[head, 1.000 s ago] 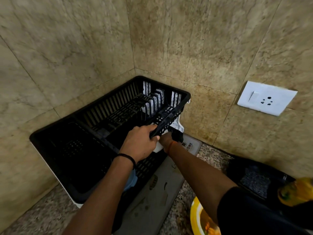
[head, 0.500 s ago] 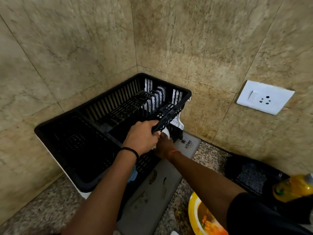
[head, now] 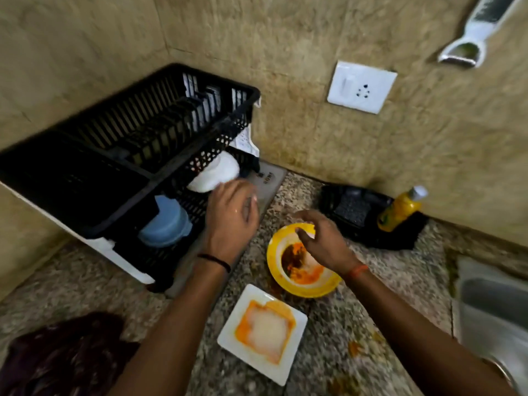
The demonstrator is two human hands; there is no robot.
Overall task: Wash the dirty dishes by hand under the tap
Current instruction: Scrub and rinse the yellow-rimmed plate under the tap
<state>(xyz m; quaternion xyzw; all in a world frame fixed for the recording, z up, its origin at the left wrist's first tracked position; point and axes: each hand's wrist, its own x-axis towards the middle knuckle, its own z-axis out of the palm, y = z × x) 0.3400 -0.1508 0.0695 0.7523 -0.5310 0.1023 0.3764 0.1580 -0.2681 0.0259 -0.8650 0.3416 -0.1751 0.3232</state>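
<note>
Right hand (head: 323, 241) low over the yellow bowl (head: 303, 284), fingers bent downward at the far rim, apparently reaching for a hold; too blurred to tell whether rim is actually pinched, and nothing plainly held. Left hand (head: 233, 217) hovering beside the black dish rack (head: 128, 144), fingers loose and relaxed, holding nothing, fingertips near the white bowl (head: 217, 174) tucked in the rack's lower tier. Yellow bowl sitting on the granite counter (head: 385, 295), smeared brown and orange inside. White square plate (head: 264, 334) just in front of it, also orange-stained, untouched. Best approach, by the look of it: thumb inside the rim, fingers under the outer wall, lift level so the sauce stays in, then carry right toward the steel sink (head: 491, 315) at the frame's edge. Wet shine on the left hand, so likely a slippery grip; worth a firm pinch. Blue container (head: 165, 224) parked upside down in the rack's lower tier, out of the way. On the route right: black tray (head: 357, 212) and yellow bottle (head: 400, 210) against the wall, near the bowl but behind the path. Orange spills on the counter (head: 357, 348) toward the sink. Wall socket (head: 361, 87) well above, grater (head: 474, 30) hanging top right, clear of everything.
</note>
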